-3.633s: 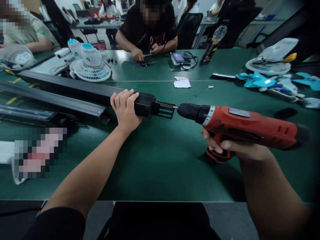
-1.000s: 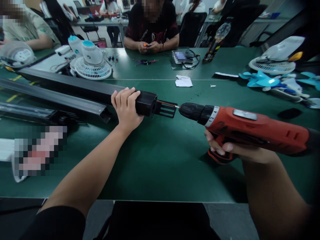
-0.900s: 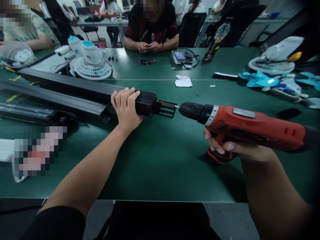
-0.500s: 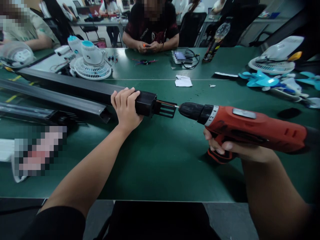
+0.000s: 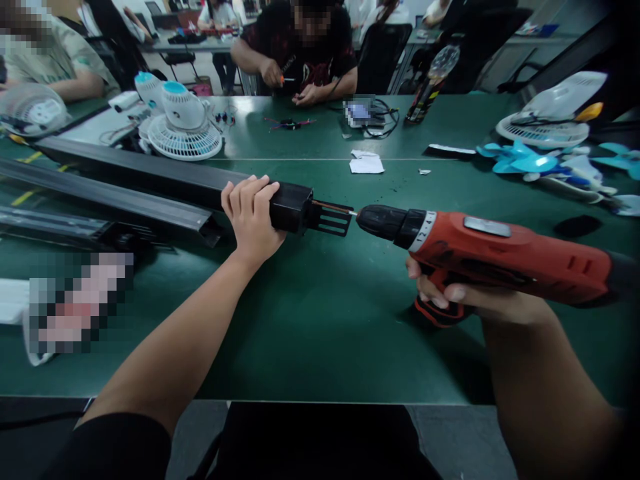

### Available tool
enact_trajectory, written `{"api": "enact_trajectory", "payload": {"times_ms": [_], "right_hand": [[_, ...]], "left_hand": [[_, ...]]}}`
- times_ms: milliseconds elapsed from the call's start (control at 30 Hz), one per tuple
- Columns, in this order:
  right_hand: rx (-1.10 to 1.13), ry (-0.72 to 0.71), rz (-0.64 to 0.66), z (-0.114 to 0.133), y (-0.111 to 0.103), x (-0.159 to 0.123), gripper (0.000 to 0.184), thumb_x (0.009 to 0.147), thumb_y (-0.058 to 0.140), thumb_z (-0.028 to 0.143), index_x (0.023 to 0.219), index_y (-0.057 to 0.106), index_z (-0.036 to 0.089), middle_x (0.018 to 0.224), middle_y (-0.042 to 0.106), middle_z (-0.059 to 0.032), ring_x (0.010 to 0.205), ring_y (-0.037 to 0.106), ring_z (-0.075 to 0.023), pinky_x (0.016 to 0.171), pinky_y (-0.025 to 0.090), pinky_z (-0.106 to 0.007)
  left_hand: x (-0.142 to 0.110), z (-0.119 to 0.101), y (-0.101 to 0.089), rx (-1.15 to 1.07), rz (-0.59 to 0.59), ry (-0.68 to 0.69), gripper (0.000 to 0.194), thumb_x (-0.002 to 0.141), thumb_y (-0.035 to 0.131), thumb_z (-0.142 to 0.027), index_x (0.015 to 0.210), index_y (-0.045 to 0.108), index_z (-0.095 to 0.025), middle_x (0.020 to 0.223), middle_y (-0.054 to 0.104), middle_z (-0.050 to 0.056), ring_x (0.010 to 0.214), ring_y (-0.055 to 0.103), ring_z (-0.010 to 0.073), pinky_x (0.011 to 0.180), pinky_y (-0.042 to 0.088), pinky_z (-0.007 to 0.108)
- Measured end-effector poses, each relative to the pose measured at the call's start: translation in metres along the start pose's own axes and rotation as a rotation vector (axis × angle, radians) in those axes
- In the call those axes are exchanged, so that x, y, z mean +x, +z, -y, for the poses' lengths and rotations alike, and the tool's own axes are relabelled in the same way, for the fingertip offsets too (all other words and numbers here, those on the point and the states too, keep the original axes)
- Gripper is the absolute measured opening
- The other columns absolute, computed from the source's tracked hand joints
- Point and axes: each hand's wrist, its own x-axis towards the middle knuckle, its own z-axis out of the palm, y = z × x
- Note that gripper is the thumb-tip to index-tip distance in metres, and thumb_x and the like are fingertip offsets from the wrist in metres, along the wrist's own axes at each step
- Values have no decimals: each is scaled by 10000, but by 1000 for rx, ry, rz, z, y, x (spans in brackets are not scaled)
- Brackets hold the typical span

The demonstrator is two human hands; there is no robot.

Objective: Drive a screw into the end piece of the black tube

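Note:
My left hand (image 5: 253,217) is wrapped over a long black square tube (image 5: 175,175), close to its right end. From that end a flat slotted black bracket (image 5: 334,219) sticks out to the right. My right hand (image 5: 450,293) grips the handle of a red and black cordless drill (image 5: 505,253), held level and pointing left. A thin bit runs from the drill's chuck along the top of the bracket toward the tube's end; where its tip sits is hidden.
More black profiles (image 5: 150,203) lie at left, near a pixelated object (image 5: 83,303). White fans (image 5: 185,123) stand behind them. Paper (image 5: 367,162), a bottle (image 5: 433,83) and blue fan blades (image 5: 520,157) are on the green table (image 5: 325,333). Opposite, a person (image 5: 305,53) holds an orange-handled tool.
My hands, the tube and the drill show hardly any movement. Across the table, the person has raised one hand with the orange-handled tool, apart from the other hand.

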Motion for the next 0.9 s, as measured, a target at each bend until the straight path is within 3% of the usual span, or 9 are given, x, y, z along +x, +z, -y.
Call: {"api": "enact_trajectory", "payload": {"times_ms": [200, 433, 733, 900], "right_hand": [[1, 11, -2, 1, 0, -1, 386, 1068, 1018, 594, 1222, 920, 254, 702, 717, 10, 512, 613, -164, 466, 570, -296], [20, 3, 11, 2, 2, 4, 317, 1048, 1033, 584, 1238, 952, 344, 700, 704, 26, 497, 596, -179, 489, 642, -344], [-46, -19, -37, 1, -1, -1, 361, 1057, 1025, 588, 1214, 929, 278, 818, 760, -19, 540, 642, -161, 469, 596, -296], [19, 16, 12, 3, 3, 2, 333, 1051, 1016, 593, 1239, 940, 330, 701, 687, 14, 503, 585, -193, 463, 613, -358]], "left_hand": [[0, 0, 1, -1, -42, 25, 566, 1002, 796, -352, 1557, 694, -307, 1670, 778, 179, 1719, 626, 475, 1576, 221, 799], [-1, -1, 1, 9, -38, 12, 557, 1015, 790, -363, 1562, 689, -322, 1663, 781, 171, 1715, 634, 465, 1574, 228, 791], [0, -3, 1, 11, -59, 26, 564, 998, 799, -418, 1540, 688, -312, 1660, 787, 182, 1704, 641, 482, 1576, 210, 786], [1, -5, 0, 21, -41, -9, 549, 1001, 792, -412, 1533, 686, -326, 1667, 789, 184, 1713, 635, 491, 1571, 215, 791]]}}
